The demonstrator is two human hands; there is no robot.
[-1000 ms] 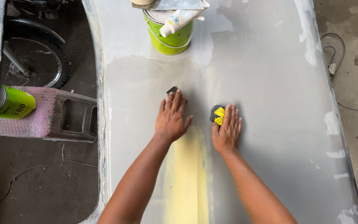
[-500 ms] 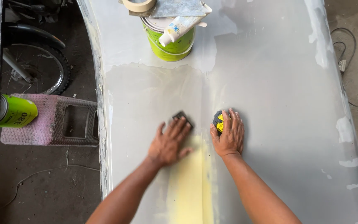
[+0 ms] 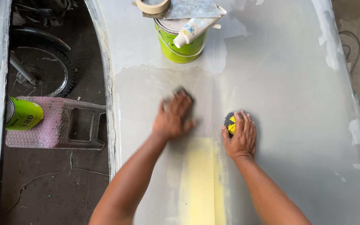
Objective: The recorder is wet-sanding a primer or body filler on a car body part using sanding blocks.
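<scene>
My left hand [image 3: 173,118] lies flat, fingers spread, pressing a dark sanding pad [image 3: 181,91] onto the grey panel [image 3: 288,104]; only the pad's far edge peeks past my fingertips, and the hand is motion-blurred. My right hand [image 3: 241,135] cups a dark sponge with yellow patches [image 3: 230,123], fingers curled over it, palm down on the panel just right of the pale yellow filler strip [image 3: 198,183].

Step in hand, as I judge it: rubbing down the filled area, left hand working, right bracing. The next stroke calls for even flat pressure along the strip, keeping the pad under the palm.

Room: beyond my fingertips stands a green paint can [image 3: 181,41] with a tape roll [image 3: 153,6], a spreader sheet [image 3: 190,9] and a white tube [image 3: 193,30] lying on its lid, well apart from both hands, but a long forward stroke would near it. Left of my left hand the panel's curved edge [image 3: 110,112] drops off to the floor, where a pink stool [image 3: 59,123], a green spray can [image 3: 23,113] and a wheel [image 3: 42,66] sit. Right of my right hand is wide bare panel.
</scene>
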